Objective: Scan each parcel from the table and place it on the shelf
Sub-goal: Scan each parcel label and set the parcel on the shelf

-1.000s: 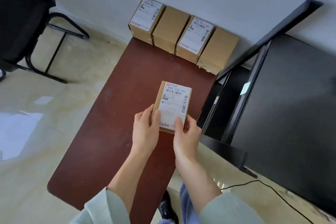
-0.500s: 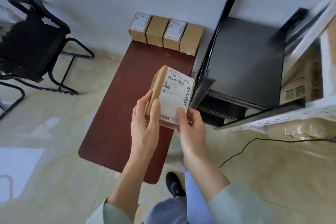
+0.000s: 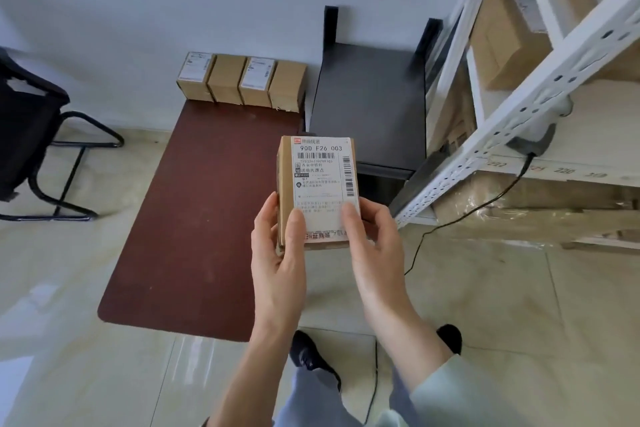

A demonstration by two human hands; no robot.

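The white shelf [image 3: 540,94] stands at my right, with cardboard boxes on its boards. The brown table [image 3: 194,218] lies at my left; four parcels [image 3: 242,81] sit in a row at its far end, against the wall. I hold one parcel [image 3: 318,191] label-up above the floor, beside the table's right edge. My left hand [image 3: 277,253] and right hand [image 3: 374,246] grip its lower end, thumbs on the label.

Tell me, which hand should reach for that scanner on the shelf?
Probably the right hand. The scanner sits on the white shelf to the person's right, nearer that hand. The left hand wraps the parcel from its side and could likely keep the grip alone.
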